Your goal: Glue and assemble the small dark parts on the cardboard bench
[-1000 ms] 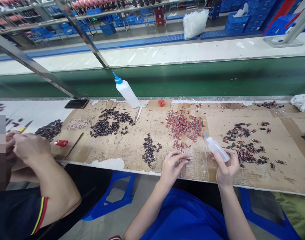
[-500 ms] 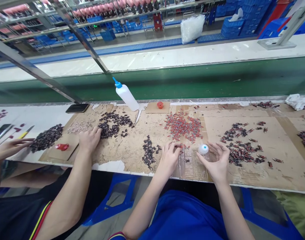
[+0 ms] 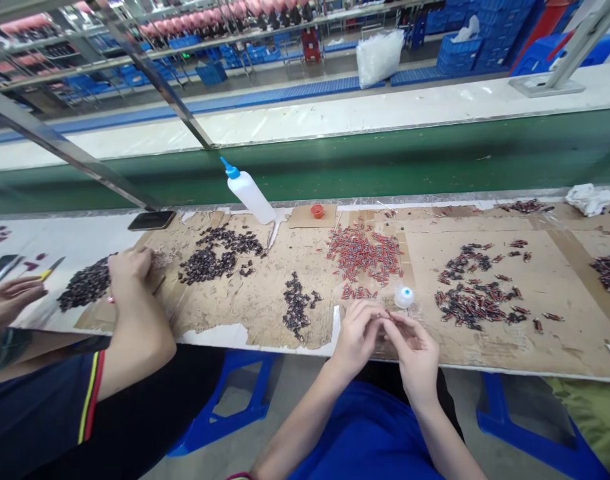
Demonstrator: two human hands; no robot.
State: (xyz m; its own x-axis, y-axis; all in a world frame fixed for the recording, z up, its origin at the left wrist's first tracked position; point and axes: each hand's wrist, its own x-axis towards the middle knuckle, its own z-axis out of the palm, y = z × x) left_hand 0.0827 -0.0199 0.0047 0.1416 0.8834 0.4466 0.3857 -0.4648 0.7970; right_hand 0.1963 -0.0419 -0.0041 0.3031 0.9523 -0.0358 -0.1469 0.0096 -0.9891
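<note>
My left hand (image 3: 357,333) and my right hand (image 3: 415,353) meet fingertip to fingertip above the front of the cardboard. Both are closed in a pinch on a tiny dark-red part (image 3: 389,316), mostly hidden by the fingers. Just beyond my right fingers stands a small white bottle with a blue tip (image 3: 405,297). A pile of red-and-grey parts (image 3: 362,253) lies behind my hands. Left of them is a small heap of black parts (image 3: 297,307), and to the right a pile of black-and-red parts (image 3: 475,303).
A co-worker's hand (image 3: 129,267) reaches over a dark heap (image 3: 85,285) at the left. Farther back are a large white squeeze bottle (image 3: 252,197), a red cap (image 3: 317,211), a phone (image 3: 151,220) and crumpled tissue (image 3: 589,199). A green panel (image 3: 409,157) borders the table.
My right hand has let go of the small white bottle and moved left to meet my left hand, which now holds a tiny part. The co-worker's arm has shifted left.
</note>
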